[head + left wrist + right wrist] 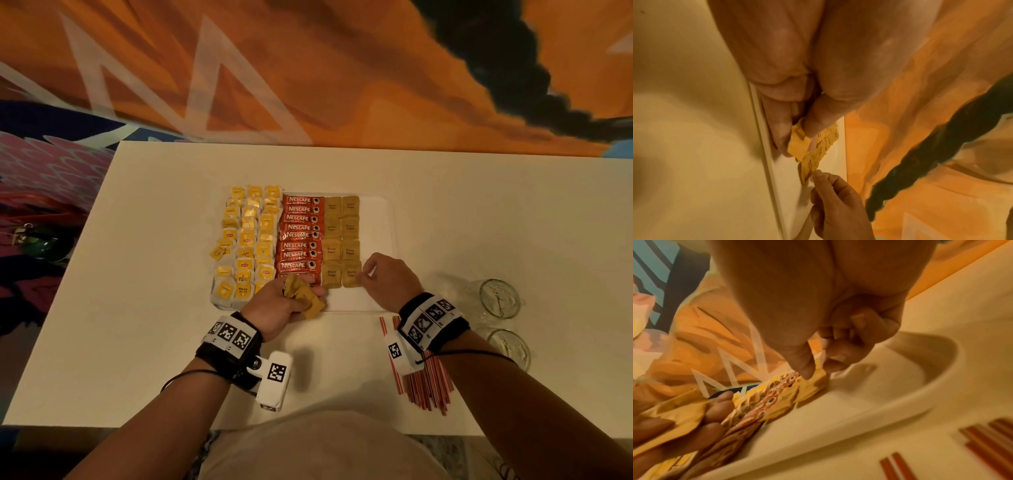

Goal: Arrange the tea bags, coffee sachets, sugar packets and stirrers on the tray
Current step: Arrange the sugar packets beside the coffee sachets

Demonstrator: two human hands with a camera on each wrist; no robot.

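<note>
A white tray [376,222] holds yellow tea bags [246,240] on its left, a column of red coffee sachets [299,236] in the middle and two columns of brown sugar packets [340,236] beside them. My left hand [305,291] grips a bunch of loose sugar packets [308,303] over the tray's near edge; the left wrist view shows the bunch [799,144] under my thumb. My right hand [363,275] pinches the nearest right sugar packet [816,382] lying on the tray, thumb on top. Red and white stirrers [424,387] lie on the table under my right wrist.
Two clear glasses [498,298] [510,349] stand at the right on the white table [137,308]. The tray's right strip is bare. An orange patterned carpet lies beyond the table's far edge, and dark clutter sits on the floor at the left.
</note>
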